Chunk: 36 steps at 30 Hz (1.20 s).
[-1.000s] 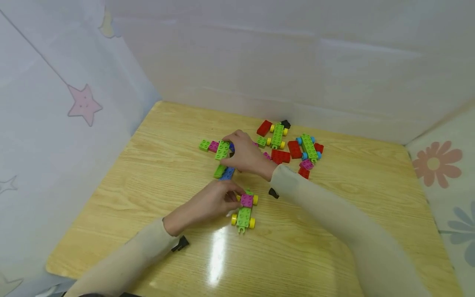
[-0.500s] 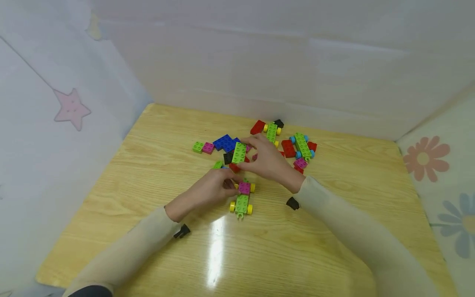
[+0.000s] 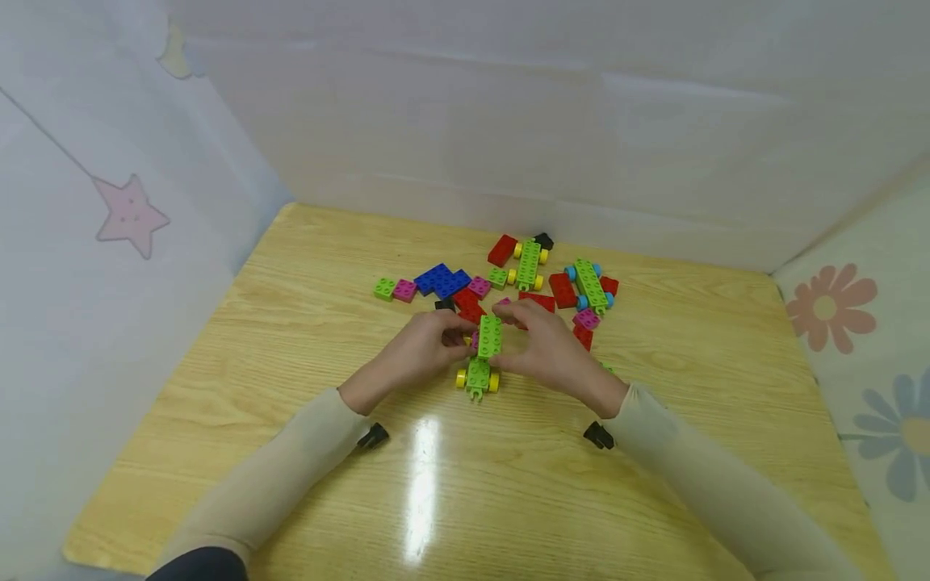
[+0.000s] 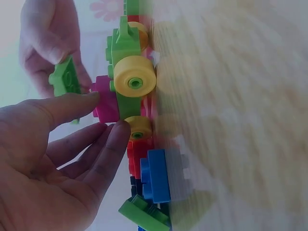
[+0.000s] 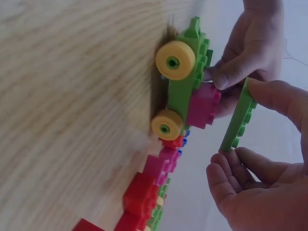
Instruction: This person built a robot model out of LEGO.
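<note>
In the head view a green toy car base point(image 3: 478, 379) with yellow wheels stands on the table. A magenta brick point(image 5: 203, 105) sits on its studs, best seen in the right wrist view. My left hand point(image 3: 429, 349) pinches the magenta brick from the left, thumb against it and fingers close to a wheel. My right hand point(image 3: 546, 349) holds a thin green plate brick point(image 5: 237, 118) by its two ends, between thumb and fingertips. The plate hangs just above the magenta brick, apart from it, and partly hides the brick in the head view.
Behind the hands lie blue bricks point(image 3: 441, 280), red bricks point(image 3: 562, 289) and small magenta and green ones. Two more green car bases stand there, one with yellow wheels point(image 3: 529, 262) and one with blue wheels point(image 3: 590, 284). A pale wall sheet point(image 3: 465, 129) rises behind the table.
My right hand has carried the green plate brick from the far left bricks rightward and toward me, over the car base. My left hand has stayed at the magenta brick. The head view has shifted.
</note>
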Each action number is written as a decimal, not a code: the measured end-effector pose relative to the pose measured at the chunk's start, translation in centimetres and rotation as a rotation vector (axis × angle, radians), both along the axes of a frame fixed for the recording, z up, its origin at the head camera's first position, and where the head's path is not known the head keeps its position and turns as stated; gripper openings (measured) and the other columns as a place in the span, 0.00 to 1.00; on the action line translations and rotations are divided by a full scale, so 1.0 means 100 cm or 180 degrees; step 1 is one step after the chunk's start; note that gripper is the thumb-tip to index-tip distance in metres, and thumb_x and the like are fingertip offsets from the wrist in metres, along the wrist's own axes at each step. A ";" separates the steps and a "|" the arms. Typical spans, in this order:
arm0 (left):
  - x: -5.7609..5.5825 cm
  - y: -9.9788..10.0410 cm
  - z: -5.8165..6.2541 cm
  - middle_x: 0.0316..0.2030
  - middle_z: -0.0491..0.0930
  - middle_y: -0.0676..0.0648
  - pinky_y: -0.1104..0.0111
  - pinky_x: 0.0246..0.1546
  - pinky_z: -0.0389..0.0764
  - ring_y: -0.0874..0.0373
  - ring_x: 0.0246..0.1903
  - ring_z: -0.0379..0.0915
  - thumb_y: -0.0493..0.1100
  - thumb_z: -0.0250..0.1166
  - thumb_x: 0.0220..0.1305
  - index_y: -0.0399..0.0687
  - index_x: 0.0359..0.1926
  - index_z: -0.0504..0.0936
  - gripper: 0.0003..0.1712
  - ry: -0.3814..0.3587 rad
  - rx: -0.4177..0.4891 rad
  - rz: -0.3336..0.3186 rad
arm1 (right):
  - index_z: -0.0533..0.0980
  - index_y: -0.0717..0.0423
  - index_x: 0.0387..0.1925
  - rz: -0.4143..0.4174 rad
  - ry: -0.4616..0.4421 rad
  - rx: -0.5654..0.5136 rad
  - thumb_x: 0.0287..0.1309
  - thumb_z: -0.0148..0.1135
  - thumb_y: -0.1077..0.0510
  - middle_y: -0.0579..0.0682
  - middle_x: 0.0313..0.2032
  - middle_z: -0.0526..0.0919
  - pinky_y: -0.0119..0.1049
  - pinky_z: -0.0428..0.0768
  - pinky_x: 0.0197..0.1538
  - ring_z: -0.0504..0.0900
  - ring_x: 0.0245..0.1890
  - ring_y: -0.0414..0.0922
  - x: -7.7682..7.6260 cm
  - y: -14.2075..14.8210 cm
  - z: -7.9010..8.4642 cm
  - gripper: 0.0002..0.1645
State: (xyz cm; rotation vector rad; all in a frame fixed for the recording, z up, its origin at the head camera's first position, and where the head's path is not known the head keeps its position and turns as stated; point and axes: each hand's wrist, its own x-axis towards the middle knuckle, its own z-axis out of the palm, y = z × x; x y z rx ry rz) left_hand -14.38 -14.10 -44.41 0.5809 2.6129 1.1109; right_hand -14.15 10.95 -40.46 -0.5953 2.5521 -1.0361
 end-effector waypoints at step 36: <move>0.004 -0.010 0.020 0.66 0.85 0.41 0.52 0.63 0.90 0.46 0.59 0.87 0.45 0.82 0.68 0.41 0.79 0.78 0.42 0.0022 -0.0068 -0.0519 | 0.72 0.54 0.81 0.0142 0.0181 0.0055 0.66 0.82 0.46 0.55 0.78 0.75 0.63 0.82 0.75 0.80 0.74 0.60 0.009 -0.008 -0.020 0.48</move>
